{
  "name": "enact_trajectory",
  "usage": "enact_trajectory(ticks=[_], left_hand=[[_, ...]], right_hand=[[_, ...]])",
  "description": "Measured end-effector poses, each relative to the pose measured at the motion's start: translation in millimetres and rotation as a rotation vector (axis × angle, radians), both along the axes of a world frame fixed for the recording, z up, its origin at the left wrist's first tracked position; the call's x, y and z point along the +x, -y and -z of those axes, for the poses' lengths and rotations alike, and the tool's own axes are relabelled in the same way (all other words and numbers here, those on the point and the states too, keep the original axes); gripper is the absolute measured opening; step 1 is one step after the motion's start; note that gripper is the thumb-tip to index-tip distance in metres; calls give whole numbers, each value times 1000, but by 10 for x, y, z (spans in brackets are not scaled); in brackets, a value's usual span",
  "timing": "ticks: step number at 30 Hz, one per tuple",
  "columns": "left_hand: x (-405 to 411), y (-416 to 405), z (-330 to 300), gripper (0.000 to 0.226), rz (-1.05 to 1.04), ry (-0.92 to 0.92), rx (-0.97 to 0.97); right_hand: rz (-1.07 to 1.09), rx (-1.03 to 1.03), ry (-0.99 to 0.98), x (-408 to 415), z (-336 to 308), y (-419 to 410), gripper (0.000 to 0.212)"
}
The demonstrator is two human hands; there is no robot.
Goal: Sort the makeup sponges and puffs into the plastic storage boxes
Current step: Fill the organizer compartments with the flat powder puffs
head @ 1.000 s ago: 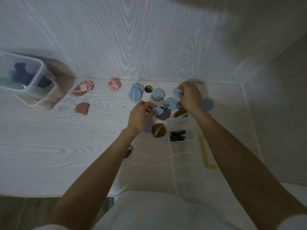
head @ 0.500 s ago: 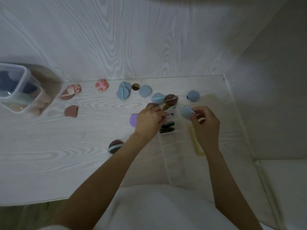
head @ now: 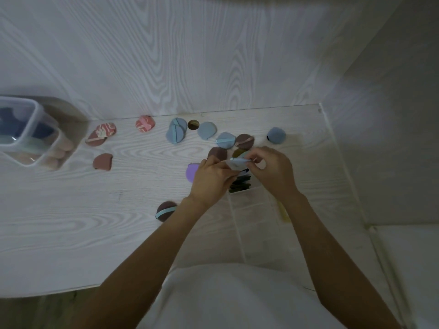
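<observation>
Both hands meet over the far end of a clear divided storage box [head: 255,217]. My left hand [head: 210,178] and my right hand [head: 273,169] together pinch a pale blue puff [head: 236,163] between their fingertips. Dark puffs [head: 240,184] stand stacked in the box's far compartment, just below the hands. Several loose puffs lie on the white table: blue ones [head: 176,133] [head: 207,130] [head: 276,135], brown ones [head: 244,141] [head: 102,161] [head: 166,210], a purple one [head: 192,170] beside my left hand, and pink marbled ones [head: 145,123] [head: 101,134].
A clear tub [head: 31,129] holding dark blue and peach sponges stands at the far left. A wood-grain wall [head: 190,55] rises behind the table, and another wall closes the right side. A yellow strip [head: 285,214] lies in the divided box's lid part.
My right hand carried the blue puff from the far pile toward the box. My left hand left the brown puffs and now meets the right hand on the blue puff.
</observation>
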State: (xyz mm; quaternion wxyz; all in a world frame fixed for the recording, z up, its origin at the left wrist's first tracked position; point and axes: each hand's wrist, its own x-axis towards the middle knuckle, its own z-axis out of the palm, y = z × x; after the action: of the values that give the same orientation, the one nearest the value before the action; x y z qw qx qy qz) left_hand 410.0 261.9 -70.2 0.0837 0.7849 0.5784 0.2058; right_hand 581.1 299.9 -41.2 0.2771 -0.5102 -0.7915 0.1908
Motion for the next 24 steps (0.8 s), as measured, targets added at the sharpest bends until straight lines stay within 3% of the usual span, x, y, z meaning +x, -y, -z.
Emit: enact_trajectory(ticks=[3,8,12,15,20,24], left_hand=[[-9,10,25,18,-12,27,25],[-109,-34,21,10,-20,82,27],[-289,-198,-19,21,-157,293,-26],[-438,-500,23,27,-257,466,-191],[-419,-1053,102,39,-180,198,-443],[-293,-1226,230,41,-129,-117,-427]], right_hand=[[-84,96,197,-74,128,-42,5],[-190,76,266,-128,165,-76,7],[-253,22,344,-94,95,-87,10],[-161,-79,365,-90,50,4,20],[-178,-90,451,-29,162,88,21],[-144,-79,445,-42,153,178,33]])
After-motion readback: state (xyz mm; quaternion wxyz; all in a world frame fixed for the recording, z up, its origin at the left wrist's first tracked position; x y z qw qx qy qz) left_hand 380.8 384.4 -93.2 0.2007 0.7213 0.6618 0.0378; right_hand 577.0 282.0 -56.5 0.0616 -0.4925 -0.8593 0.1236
